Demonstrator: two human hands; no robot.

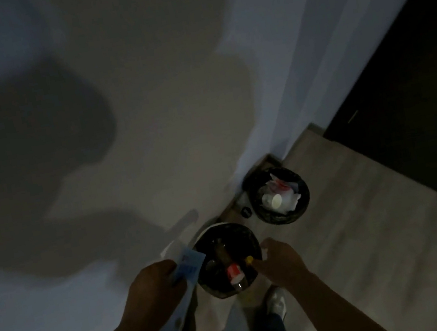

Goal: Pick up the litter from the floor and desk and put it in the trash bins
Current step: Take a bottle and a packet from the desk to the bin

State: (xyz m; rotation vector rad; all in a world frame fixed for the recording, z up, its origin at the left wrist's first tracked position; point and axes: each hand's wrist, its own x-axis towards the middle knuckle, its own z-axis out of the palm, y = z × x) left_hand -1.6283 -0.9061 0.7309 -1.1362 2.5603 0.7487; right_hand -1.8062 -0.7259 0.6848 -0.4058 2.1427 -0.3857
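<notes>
Left hand is gripping a flat blue-and-white paper wrapper, which is hanging just beside the near round black-lined bin. The wrapper is judged light, limp and crushable, so an edge pinch is sufficing. Right hand is hovering curled at that bin's rim; whether it is pinching anything cannot be told. A pale wall is crowding the left. A second black-lined bin is standing apart, with open wooden floor lying to the right.

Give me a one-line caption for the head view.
Left hand grips a blue-and-white paper beside the near bin, right hand at its rim; the far bin holds white litter.
</notes>
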